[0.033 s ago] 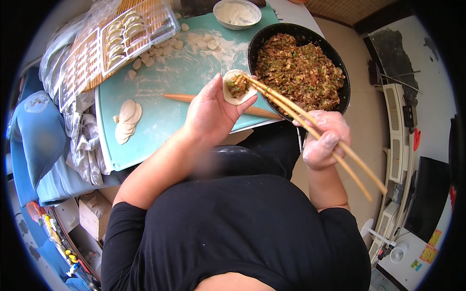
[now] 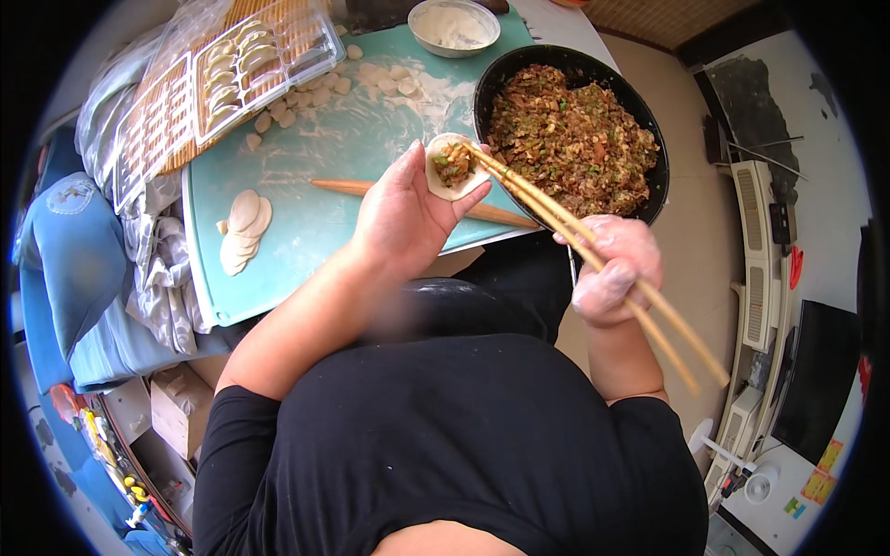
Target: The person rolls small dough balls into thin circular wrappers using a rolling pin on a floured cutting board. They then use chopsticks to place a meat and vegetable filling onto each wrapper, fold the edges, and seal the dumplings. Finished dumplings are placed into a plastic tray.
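Observation:
A round dumpling wrapper (image 2: 445,193) lies cupped in the fingers of my left hand (image 2: 397,221), with a lump of chopped filling (image 2: 453,166) at its middle. My right hand (image 2: 619,271), dusted with flour, grips a pair of long wooden chopsticks (image 2: 536,196). Their tips touch the filling at the wrapper's right side. Beneath my left hand, a wooden rolling pin (image 2: 341,187) rests on the green mat (image 2: 306,255), partly covered. To the right stands a black pan (image 2: 662,181) heaped with meat and vegetable filling (image 2: 575,134).
Rolled wrappers (image 2: 245,221) lie piled on the mat's left. Flattened dough pieces (image 2: 397,82) are scattered farther back, near a bowl of flour (image 2: 454,30). At the far left, a clear compartment tray (image 2: 306,46) holds shaped dumplings. A blue cushion (image 2: 72,250) sits beside the table.
My right hand and the upper ends of the chopsticks have shifted slightly left. The chopstick tips stay at the filling, and my left hand holds still.

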Demonstrator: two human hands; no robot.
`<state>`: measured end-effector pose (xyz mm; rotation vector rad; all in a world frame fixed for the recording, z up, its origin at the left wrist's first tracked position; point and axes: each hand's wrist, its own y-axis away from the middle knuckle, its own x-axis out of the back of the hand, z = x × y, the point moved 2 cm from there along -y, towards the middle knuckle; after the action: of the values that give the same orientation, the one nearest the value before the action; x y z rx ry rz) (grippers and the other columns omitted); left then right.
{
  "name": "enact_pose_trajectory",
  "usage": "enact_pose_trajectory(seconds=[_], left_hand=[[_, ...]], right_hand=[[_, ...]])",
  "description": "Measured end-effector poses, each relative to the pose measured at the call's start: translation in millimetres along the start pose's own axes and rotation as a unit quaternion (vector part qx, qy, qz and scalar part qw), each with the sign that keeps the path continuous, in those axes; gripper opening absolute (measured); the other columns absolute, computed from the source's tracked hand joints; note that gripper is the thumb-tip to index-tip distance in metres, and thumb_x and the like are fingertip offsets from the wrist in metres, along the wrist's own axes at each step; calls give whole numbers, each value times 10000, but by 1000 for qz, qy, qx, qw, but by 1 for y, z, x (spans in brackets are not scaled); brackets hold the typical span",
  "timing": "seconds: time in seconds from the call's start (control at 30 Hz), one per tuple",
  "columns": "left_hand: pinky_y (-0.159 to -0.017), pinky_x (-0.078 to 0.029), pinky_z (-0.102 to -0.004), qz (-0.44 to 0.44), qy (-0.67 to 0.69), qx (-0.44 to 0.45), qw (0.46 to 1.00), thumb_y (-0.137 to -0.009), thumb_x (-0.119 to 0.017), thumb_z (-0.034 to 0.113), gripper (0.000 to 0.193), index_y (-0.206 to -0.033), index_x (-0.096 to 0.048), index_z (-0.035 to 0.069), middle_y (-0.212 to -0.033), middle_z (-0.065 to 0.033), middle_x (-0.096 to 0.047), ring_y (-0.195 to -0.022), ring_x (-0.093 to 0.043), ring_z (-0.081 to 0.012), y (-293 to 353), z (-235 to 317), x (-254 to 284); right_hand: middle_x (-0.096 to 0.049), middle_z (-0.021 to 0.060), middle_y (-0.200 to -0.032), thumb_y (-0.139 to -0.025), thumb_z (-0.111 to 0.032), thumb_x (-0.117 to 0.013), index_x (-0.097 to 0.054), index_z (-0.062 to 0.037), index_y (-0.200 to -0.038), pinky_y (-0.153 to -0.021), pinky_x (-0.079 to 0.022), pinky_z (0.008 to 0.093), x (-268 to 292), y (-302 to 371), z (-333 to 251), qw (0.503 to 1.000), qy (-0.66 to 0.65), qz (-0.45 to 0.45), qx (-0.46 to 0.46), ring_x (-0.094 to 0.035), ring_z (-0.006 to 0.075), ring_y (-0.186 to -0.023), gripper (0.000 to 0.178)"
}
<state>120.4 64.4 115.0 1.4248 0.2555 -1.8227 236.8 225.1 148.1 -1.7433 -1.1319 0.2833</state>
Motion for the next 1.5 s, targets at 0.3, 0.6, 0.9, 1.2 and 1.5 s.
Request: enact_pose_trajectory(seconds=[0.3, 0.6, 0.9, 1.2, 1.5], left_hand=[[-1041, -366, -441, 14, 9, -6, 1000, -996, -215, 277, 449, -1228, -363, -77, -1272, -262, -432, -1196, -439, -381, 0, 0, 0], [-1030, -373, -439, -4, 22, 0, 1000, -995, -223, 282, 448, -1230, -358, -75, -1280, -261, -420, -1194, -440, -375, 0, 0, 3], [-1005, -406, -416, 8, 13, -7, 1000, -977, -349, 236, 366, -1193, -424, -51, -1247, -247, -464, -1164, -476, -351, -1, 2, 13], [-937, -471, -374, 58, -63, -11, 996, -939, -457, 171, 322, -1185, -446, -36, -1213, -213, -498, -1137, -506, -326, -1, 4, 24], [-951, -458, -413, 54, -83, 39, 994, -950, -404, 196, 357, -1221, -423, -36, -1213, -219, -506, -1144, -504, -347, 1, -1, 23]], right_hand=[[-571, 100, -708, -904, -231, -534, -535, -21, -858, -558, -551, 349, -14, -8, -14, 990, 46, -40, 123, -621, 254, -611, 214], [-559, 94, -708, -904, -283, -542, -540, -40, -846, -531, -539, 331, -20, -12, -21, 985, 50, -69, 147, -606, 234, -581, 250], [-543, 121, -712, -934, -256, -473, -498, -6, -877, -506, -543, 358, -19, -15, -22, 981, 43, -124, 144, -606, 268, -570, 258], [-514, 97, -745, -926, -63, -423, -500, 35, -893, -582, -509, 268, 34, 19, 41, 972, 39, 71, -222, -554, 155, -640, 128], [-512, -1, -662, -916, -231, -550, -563, -28, -926, -469, -346, 176, 56, 69, 56, 861, 18, 145, -487, -424, 36, -520, 203]])
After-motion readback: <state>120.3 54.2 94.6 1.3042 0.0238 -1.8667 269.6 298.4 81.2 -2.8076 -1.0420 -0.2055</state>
